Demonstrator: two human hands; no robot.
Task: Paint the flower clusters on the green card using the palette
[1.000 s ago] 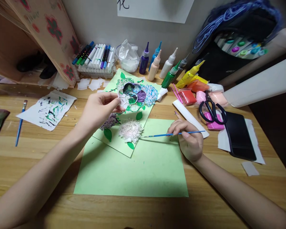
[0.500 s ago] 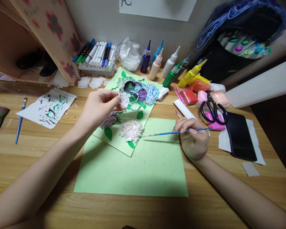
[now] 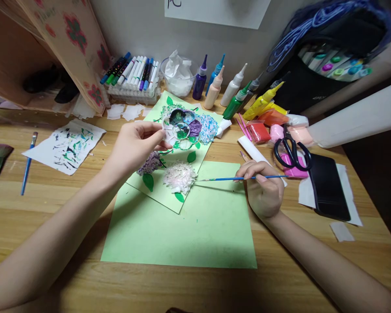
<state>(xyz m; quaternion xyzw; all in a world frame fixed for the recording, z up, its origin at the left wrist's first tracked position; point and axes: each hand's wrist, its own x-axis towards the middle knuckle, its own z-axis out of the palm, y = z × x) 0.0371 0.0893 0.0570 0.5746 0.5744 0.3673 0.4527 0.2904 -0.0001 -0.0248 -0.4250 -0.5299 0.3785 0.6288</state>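
Palette [image 3: 195,128] sits at the fingertips of the left hand [image 3: 158,138], pinched by its edge above the flower picture [image 3: 164,198] on the counter [image 3: 182,289]. The right hand [image 3: 263,188], turned partly palm-up, grips a thin paintbrush [image 3: 228,178] nearly level. Purple, green and dark paint fill palette wells; a clear bowl [image 3: 179,89] holds crumpled tissue [image 3: 177,69].

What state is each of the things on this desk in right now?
Left hand: closed on the palette's edge
Palette: held up, paint in several wells
Right hand: gripping the thin brush
Thin brush: held nearly level
Wide brush: lying flat
Scrap sheet: smeared with paint
Green bottle: upright, nozzle on
Black-handled scissors: blades hidden, can't tell
Phone-like slab: flat, dark
Plastic bowl: holding crumpled white material
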